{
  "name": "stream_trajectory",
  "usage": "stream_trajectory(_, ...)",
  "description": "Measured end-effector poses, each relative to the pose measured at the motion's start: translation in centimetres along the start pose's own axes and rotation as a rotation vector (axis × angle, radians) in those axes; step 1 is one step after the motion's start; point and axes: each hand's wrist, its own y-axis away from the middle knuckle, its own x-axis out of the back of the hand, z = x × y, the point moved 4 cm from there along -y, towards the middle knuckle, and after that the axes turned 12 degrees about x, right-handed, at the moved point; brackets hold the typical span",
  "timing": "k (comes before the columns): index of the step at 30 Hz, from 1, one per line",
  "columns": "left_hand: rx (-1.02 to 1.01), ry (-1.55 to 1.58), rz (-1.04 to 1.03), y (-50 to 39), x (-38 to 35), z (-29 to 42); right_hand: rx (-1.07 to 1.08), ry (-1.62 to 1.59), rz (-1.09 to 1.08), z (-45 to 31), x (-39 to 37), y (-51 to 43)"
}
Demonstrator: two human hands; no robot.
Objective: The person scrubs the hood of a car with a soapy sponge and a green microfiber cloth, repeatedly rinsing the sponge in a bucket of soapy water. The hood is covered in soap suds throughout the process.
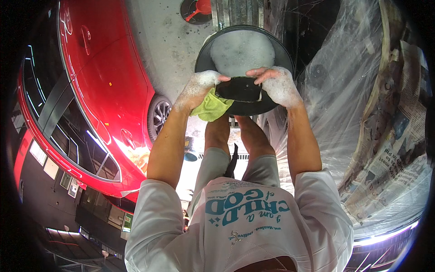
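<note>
A thin dark glossy panel (238,89), rounded at its corners, is held level between both my hands above a black round tub (204,56). My left hand (200,87), covered in suds, grips its left end and a yellow-green cloth (212,107) that hangs beneath. My right hand (280,85), just as foamy, has its fingers over the panel's upper right edge; the thumb is hidden. White soapy foam (243,49) floats on the water inside the tub. What the panel belongs to cannot be told.
A red car (105,68) with a wheel (159,115) stands on the left. Clear plastic sheeting (326,98) and newspaper (397,149) cover something on the right. A red dipper (200,8) lies in a dark round container at the top. A metal grating (238,13) runs behind the tub.
</note>
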Motion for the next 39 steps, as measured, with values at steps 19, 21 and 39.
stream_trajectory(19, 0.193, 0.261, 0.038, -0.3, -0.2, -1.5, -0.559, 0.627, 0.308, -1.1, -1.9, 2.2)
stream_trajectory(21, 0.362, 0.669, 0.078, 0.6, -1.4, -0.9, -0.519, 0.790, 0.405, 0.1, -1.2, 3.1)
stream_trajectory(39, -0.073, -1.210, 0.378, -40.0, -4.1, -12.4, -0.085, 0.731, 0.443, -1.5, -2.1, 11.6)
